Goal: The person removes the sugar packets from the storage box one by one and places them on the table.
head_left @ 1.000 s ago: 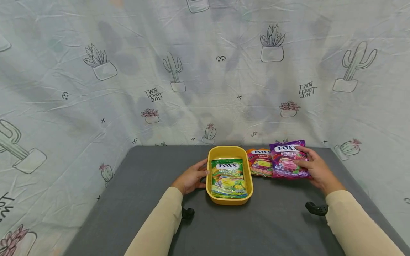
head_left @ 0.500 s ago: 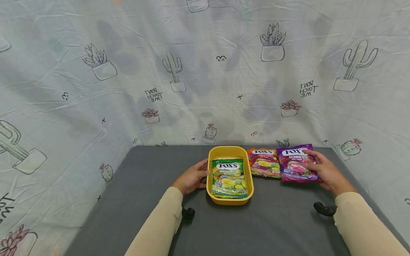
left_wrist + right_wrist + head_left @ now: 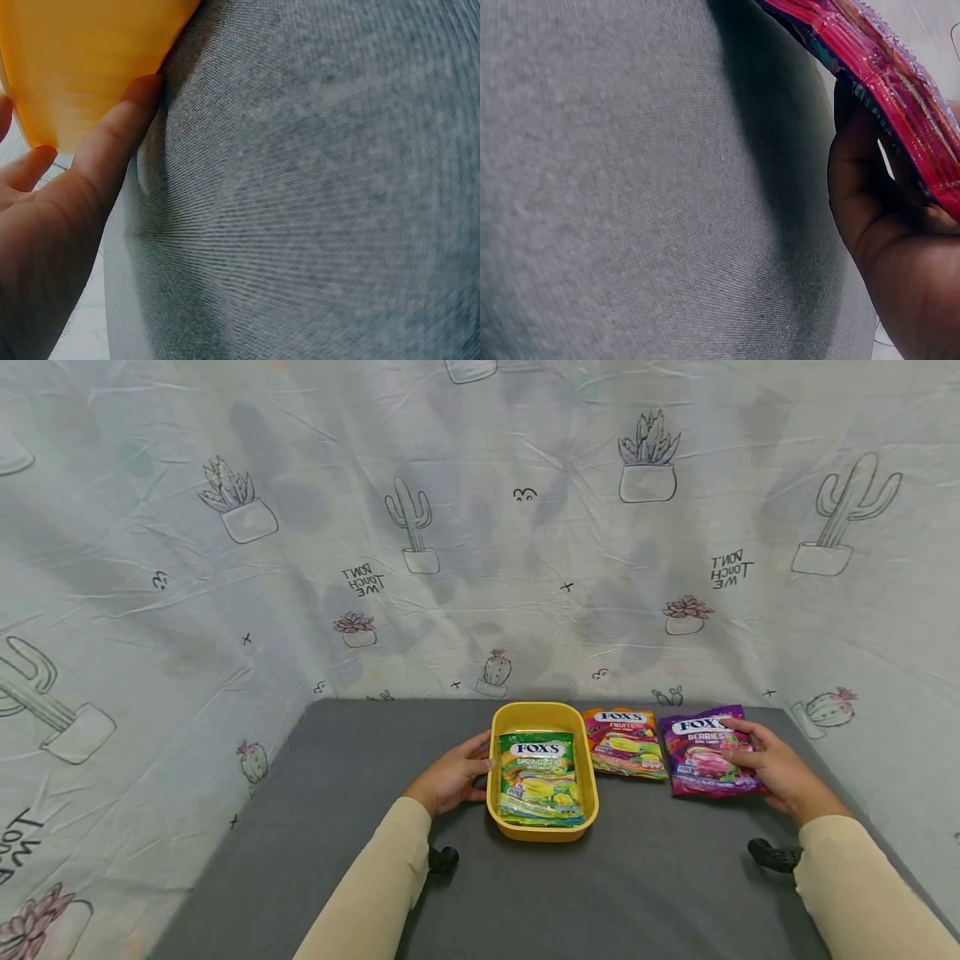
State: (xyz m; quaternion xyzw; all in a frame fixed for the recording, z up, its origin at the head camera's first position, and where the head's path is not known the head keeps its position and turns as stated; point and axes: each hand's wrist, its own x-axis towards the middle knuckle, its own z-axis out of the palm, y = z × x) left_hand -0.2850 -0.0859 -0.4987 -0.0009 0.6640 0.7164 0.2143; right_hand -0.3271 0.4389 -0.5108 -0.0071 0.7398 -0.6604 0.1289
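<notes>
A yellow plastic tub (image 3: pixel 542 833) stands on the grey table, with a green candy bag (image 3: pixel 540 781) marked Spring Tea inside it. My left hand (image 3: pixel 452 777) touches the tub's left outer wall; the left wrist view shows spread, fairly straight fingers (image 3: pixel 112 139) against the yellow side. My right hand (image 3: pixel 776 772) grips a purple Berries candy bag (image 3: pixel 701 760) by its right side. In the right wrist view, the bag's pink edge (image 3: pixel 892 97) is off the cloth, above a dark shadow, with fingers under and over it.
An orange and red Fruits candy bag (image 3: pixel 624 745) lies between the tub and the purple bag. Behind the grey cloth-covered table (image 3: pixel 360 760) hangs a pale curtain (image 3: pixel 480 543) printed with cacti. It also runs along both sides.
The right hand has carried the purple bag to the right and slightly nearer, away from the orange bag, which now shows whole. The left hand and tub have stayed in place.
</notes>
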